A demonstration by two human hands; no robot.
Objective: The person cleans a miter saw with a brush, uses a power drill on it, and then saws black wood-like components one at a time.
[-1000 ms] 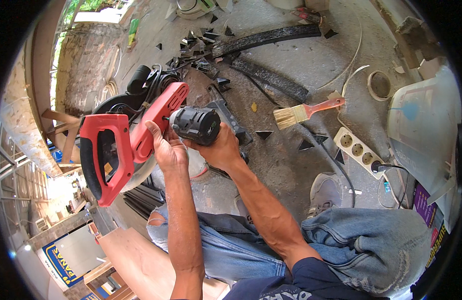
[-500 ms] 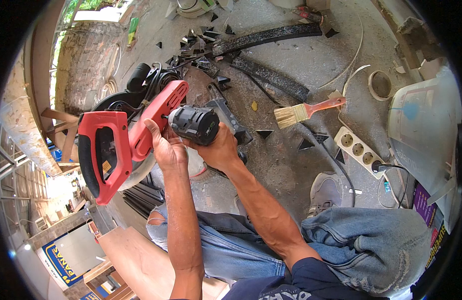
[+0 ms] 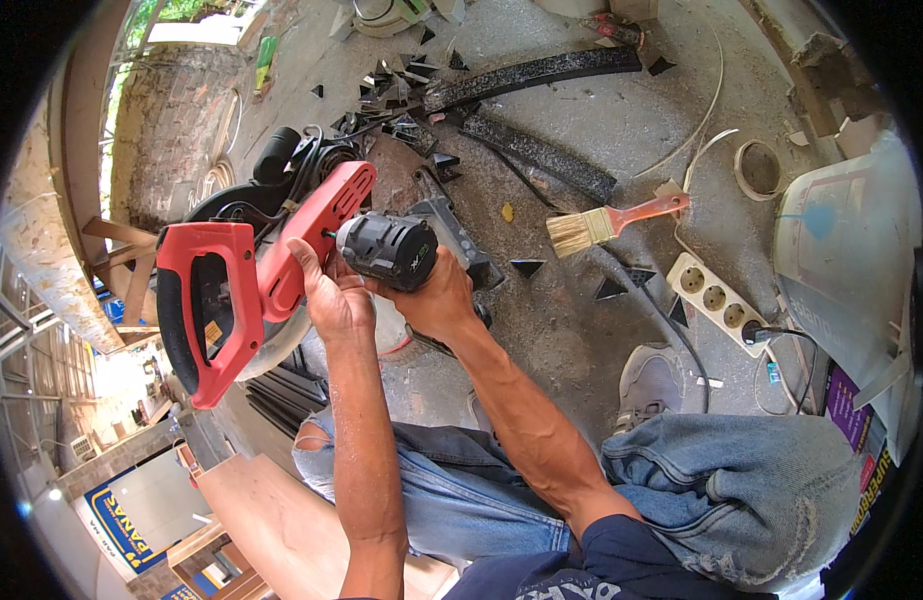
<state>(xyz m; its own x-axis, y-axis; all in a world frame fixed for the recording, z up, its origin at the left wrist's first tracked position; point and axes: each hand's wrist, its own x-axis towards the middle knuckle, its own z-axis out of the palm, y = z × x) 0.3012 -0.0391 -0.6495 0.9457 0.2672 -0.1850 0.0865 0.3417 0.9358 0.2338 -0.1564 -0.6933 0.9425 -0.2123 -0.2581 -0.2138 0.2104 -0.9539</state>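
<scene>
My right hand [image 3: 443, 300] is closed around the grip of a dark grey cordless drill driver [image 3: 386, 248]. The driver's nose and bit point left, up against the red arm of a cut-off saw [image 3: 316, 235]. Beside the nose, my left hand [image 3: 336, 298] is spread palm up, its thumb stretched along the red arm; some of its fingers are hidden behind the driver. The saw's D-shaped red and black handle [image 3: 209, 310] stands to the left of that hand. Below the driver, its lower part is mostly covered by my right hand.
A paint brush [image 3: 616, 222] and a white power strip [image 3: 719, 305] lie on the dusty floor at right, near a whitish plastic container [image 3: 841, 240]. Black bars [image 3: 541, 155] and triangular offcuts [image 3: 401, 125] are scattered beyond the saw. Cables [image 3: 661, 320] cross the floor.
</scene>
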